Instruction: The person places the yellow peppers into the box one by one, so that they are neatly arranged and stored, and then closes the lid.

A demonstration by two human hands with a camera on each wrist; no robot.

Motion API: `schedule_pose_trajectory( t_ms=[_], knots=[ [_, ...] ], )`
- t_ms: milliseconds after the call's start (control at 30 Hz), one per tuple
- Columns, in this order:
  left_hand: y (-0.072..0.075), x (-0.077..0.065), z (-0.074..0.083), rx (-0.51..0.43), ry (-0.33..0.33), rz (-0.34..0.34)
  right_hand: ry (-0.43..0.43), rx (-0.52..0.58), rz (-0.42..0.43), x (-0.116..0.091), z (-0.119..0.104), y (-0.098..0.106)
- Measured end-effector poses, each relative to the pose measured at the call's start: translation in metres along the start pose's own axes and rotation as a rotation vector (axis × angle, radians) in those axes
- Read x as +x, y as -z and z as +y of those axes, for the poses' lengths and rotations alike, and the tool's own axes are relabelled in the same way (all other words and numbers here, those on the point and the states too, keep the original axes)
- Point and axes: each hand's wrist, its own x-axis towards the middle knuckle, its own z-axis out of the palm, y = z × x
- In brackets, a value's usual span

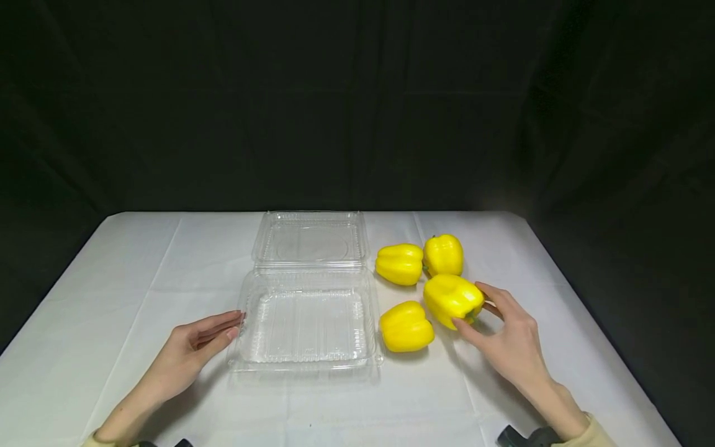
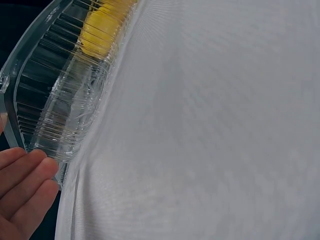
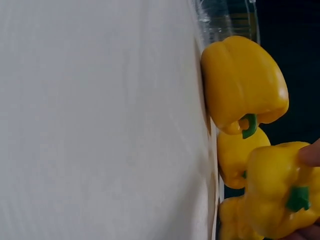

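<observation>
A clear plastic clamshell box (image 1: 310,362) lies with its lid (image 1: 315,266) folded back on the table. At its left rim is my left hand (image 1: 192,351), thumb and fingers around the edge; in the left wrist view the fingers (image 2: 30,185) meet the ribbed side wall. My right hand (image 1: 511,335) grips a yellow bell pepper (image 1: 451,299) between thumb and fingers by its stem end. In the right wrist view this pepper (image 3: 277,180) appears raised off the cloth, its green stem toward the camera. A second bell pepper (image 1: 406,327) rests beside the box's right edge.
Behind the held pepper sit two more yellow bell peppers, one at the left (image 1: 399,264) and one at the right (image 1: 444,253). A white cloth (image 1: 139,298) covers the table. Black curtains (image 1: 357,112) stand behind and along the sides.
</observation>
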Motion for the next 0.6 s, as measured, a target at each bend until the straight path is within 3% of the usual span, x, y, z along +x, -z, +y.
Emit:
schedule_pose_trajectory(
  t_ms=[200, 600],
  knots=[
    [0.000, 0.001, 0.000, 0.012, 0.001, 0.003, 0.012, 0.065, 0.022, 0.004, -0.003, 0.006],
    [0.000, 0.001, -0.002, 0.005, -0.004, 0.005, 0.026, 0.134, -0.015, 0.016, -0.018, 0.011]
  ],
)
